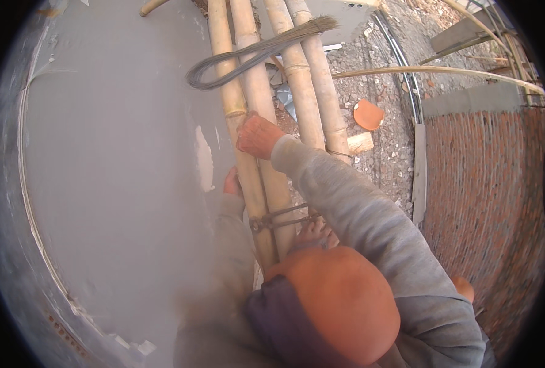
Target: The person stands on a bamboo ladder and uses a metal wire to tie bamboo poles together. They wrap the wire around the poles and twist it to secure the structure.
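Observation:
My right hand (258, 136) is closed in a fist on top of two bamboo poles laid side by side, by a joint of the left pole (226, 80). What it holds, if anything, is hidden. My left hand (232, 182) reaches along the outer side of the same pole, just below the right one; the pole hides most of its fingers. Farther out, a looped bundle of thin wire (266, 50) lies across the poles. Closer in, a dark tie (260, 223) binds the pair.
A grey plastered wall (119, 153) runs along the left. Two more bamboo poles (300, 80) lie on the right, with rubble-strewn ground (386, 162) below. An orange curved piece (369, 115) lies there. A brick wall (475, 184) stands at right. A bare foot (315, 233) rests beside the poles.

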Available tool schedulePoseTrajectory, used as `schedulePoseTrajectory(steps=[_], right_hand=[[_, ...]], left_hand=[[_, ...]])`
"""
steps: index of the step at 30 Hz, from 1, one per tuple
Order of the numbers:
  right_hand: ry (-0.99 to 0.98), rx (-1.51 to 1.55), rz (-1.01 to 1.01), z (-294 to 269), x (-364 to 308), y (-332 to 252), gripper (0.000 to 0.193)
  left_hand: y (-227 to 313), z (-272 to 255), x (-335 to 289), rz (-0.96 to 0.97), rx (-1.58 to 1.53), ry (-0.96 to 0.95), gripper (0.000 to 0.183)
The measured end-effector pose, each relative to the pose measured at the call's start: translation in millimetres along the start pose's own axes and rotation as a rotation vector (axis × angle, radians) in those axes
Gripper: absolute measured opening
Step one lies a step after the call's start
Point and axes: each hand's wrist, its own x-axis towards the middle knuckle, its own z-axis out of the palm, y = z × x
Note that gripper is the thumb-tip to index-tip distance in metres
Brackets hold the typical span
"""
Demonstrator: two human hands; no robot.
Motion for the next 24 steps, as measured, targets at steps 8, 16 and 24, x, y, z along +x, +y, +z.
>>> schedulePoseTrajectory(steps=[8, 16, 24], right_hand=[[0.570, 0.213, 0.121, -25, -49, 9, 0.013], [0.342, 0.845, 0.954, 8, -135, -57, 0.017], [-0.308, 0.481, 0.320, 52, -124, -93, 0.013]], left_hand=[[19, 15, 24, 0.140, 0.495, -0.082, 0.026], [15, 1, 18, -0.086, 0.513, -0.186, 0.031], [10, -6, 24, -0.076, 0.534, -0.195, 0.031]])
